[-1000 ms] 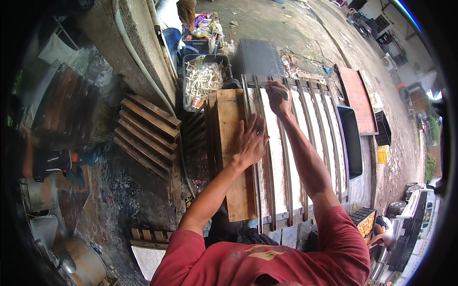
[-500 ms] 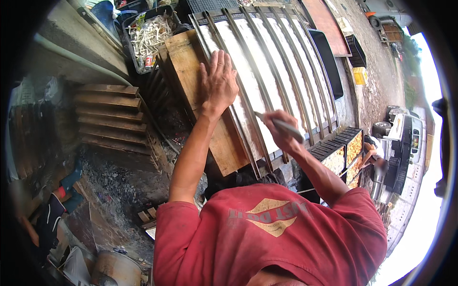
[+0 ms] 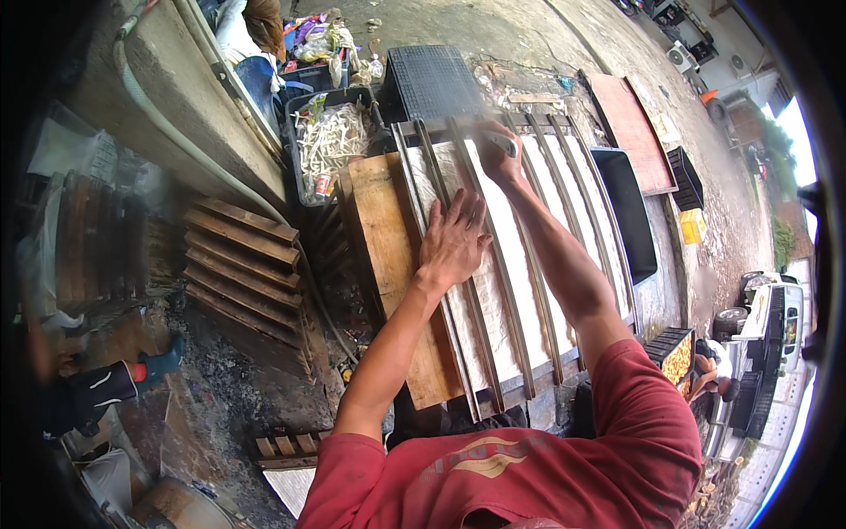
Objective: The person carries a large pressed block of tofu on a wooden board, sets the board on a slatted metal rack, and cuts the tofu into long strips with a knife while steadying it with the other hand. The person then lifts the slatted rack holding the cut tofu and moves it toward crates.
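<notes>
A wide white slab (image 3: 512, 286) lies in front of me, with long metal bars (image 3: 477, 331) set across its top in parallel rows. My left hand (image 3: 453, 242) rests flat on the slab and the bars near its left side, fingers spread. Stretched toward the far edge, my right hand (image 3: 500, 161) is closed round a grey-handled knife (image 3: 504, 144); its blade is blurred and hard to make out. Under the slab's left side shows a thick wooden board (image 3: 381, 225).
A black crate (image 3: 304, 176) of pale strips stands far left, beside an upturned black crate (image 3: 429, 75). Slatted wooden racks (image 3: 242, 264) stand left. A black tub (image 3: 627, 212) adjoins the slab's right. Another person (image 3: 709, 370) bends over a crate of orange-yellow pieces (image 3: 677, 357).
My right hand has moved with the knife from the slab's near part to its far edge. The view has shifted, and my left hand stays flat near the left side.
</notes>
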Demonstrator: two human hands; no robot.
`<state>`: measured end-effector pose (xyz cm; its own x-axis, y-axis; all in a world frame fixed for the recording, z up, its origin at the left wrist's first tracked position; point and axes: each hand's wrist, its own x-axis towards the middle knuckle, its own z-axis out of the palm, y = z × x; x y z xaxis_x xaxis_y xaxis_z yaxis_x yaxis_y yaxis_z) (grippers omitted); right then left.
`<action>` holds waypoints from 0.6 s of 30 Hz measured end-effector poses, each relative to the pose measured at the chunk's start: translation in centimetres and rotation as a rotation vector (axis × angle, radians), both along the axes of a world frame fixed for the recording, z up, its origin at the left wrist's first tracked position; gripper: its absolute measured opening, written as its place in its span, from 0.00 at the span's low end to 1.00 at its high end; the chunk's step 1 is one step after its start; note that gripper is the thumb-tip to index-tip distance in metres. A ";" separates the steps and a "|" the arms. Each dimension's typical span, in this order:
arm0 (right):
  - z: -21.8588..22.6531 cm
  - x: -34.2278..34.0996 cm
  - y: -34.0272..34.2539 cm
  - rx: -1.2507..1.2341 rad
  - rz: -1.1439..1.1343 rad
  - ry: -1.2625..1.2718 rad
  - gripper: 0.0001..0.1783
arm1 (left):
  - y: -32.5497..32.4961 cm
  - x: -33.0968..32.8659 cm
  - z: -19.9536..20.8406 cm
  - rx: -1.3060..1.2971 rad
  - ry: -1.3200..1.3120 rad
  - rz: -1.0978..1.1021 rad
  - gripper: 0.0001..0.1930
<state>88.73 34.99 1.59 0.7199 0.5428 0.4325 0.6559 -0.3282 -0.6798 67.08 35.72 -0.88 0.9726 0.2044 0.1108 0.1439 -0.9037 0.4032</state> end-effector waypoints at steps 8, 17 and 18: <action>-1.9 -0.6 -0.9 -0.016 0.058 0.018 0.06 | 0.2 0.2 0.3 0.025 0.080 -0.001 0.35; 5.5 -24.6 -32.3 -0.327 0.072 0.144 0.03 | 0.9 1.4 -1.7 0.152 0.022 0.037 0.40; 6.9 -26.2 -34.2 -0.331 0.093 0.239 0.04 | 0.9 1.3 -1.6 0.175 0.003 0.048 0.40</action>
<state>62.53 0.75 8.46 0.7203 0.6919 0.0507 0.5299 -0.5015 -0.6839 68.40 36.65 -2.46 0.9626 0.2283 0.1461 0.1895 -0.9522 0.2396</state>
